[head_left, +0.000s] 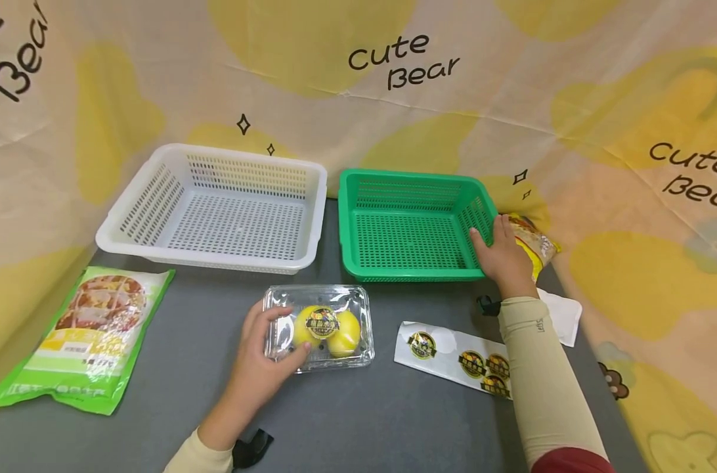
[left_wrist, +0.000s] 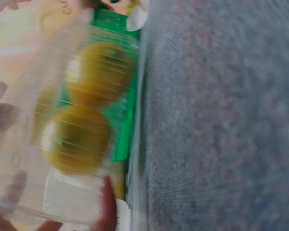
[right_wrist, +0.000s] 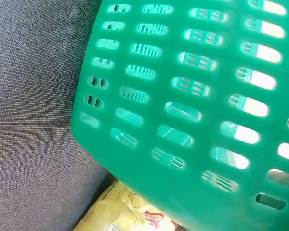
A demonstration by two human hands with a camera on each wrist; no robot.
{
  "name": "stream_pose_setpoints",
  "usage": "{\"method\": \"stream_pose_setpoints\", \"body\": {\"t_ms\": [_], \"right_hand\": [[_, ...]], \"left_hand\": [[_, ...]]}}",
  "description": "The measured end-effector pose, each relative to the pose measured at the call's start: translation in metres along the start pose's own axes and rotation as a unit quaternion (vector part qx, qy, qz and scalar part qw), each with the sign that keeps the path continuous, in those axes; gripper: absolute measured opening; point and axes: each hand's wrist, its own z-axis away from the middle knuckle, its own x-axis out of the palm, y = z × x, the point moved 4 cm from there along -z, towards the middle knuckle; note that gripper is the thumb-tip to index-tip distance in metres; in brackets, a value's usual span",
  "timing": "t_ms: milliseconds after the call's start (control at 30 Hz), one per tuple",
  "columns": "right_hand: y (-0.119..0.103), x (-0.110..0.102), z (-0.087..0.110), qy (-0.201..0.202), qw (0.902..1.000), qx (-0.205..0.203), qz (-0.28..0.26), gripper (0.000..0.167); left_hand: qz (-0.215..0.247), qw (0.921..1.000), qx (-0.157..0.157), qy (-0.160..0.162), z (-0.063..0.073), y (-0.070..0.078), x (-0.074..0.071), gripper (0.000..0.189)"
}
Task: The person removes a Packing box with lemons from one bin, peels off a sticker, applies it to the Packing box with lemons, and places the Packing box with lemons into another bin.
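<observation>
My left hand (head_left: 266, 351) grips the left end of a clear plastic clamshell box (head_left: 358, 305), thumb at the front and fingers over the lid. Inside are two round yellow fruits (head_left: 343, 334), and a black-and-gold sticker (head_left: 322, 322) is on the lid. In the left wrist view the fruits (left_wrist: 77, 139) show blurred through the plastic. At the right end of the green basket (head_left: 406, 272), my right hand (head_left: 506, 259) holds the rim, thumb over the inner side and fingers outside. Its slotted wall (right_wrist: 154, 110) fills much of the right wrist view.
A yellow snack bag (head_left: 532, 243) lies against the green basket's right side, partly behind my hand. A white basket (head_left: 128, 246) stands at the back left, above a green food bag (head_left: 86, 335). A sticker sheet (head_left: 447, 345) and a white packet (head_left: 562, 315) lie at the right.
</observation>
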Motion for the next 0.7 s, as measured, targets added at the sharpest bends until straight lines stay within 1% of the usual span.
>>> {"method": "stream_pose_setpoints", "body": {"t_ms": [100,200,267,333,367,433,533,600,633,700], "right_hand": [[0.001,0.001,0.0,0.002,1.0,0.001,0.0,0.099],[0.001,0.003,0.001,0.003,1.0,0.003,-0.001,0.099],[0.001,0.003,0.002,0.003,1.0,0.004,-0.001,0.098],[0.001,0.003,0.003,0.004,1.0,0.004,0.0,0.098],[0.002,0.003,0.003,0.004,1.0,0.003,0.0,0.098],[0.002,0.002,0.003,0.007,1.0,0.001,-0.002,0.098],[0.002,0.002,0.0,0.01,0.9999,-0.002,-0.007,0.099],[0.003,0.001,-0.002,0.011,0.9999,-0.001,-0.01,0.099],[0.003,0.001,-0.002,0.01,0.9999,0.0,-0.01,0.099],[0.003,0.001,-0.002,0.011,0.9999,0.001,-0.011,0.098]], "left_hand": [[-0.003,1.0,-0.007,0.007,0.002,0.009,0.0,0.063],[0.0,0.9999,-0.01,0.01,0.0,0.025,0.002,0.063],[0.013,0.9998,-0.007,0.011,-0.006,0.039,0.005,0.062],[0.027,0.9996,0.002,0.014,-0.018,0.055,0.009,0.06],[0.034,0.9992,0.009,0.016,-0.025,0.064,0.011,0.059],[0.049,0.998,0.036,0.02,-0.046,0.081,0.018,0.058],[0.055,0.995,0.082,0.018,-0.084,0.104,0.035,0.057],[0.053,0.9931,0.105,0.009,-0.113,0.115,0.052,0.057],[0.044,0.9935,0.104,0.003,-0.127,0.118,0.062,0.056],[0.024,0.9962,0.083,-0.011,-0.152,0.121,0.083,0.055]]}}
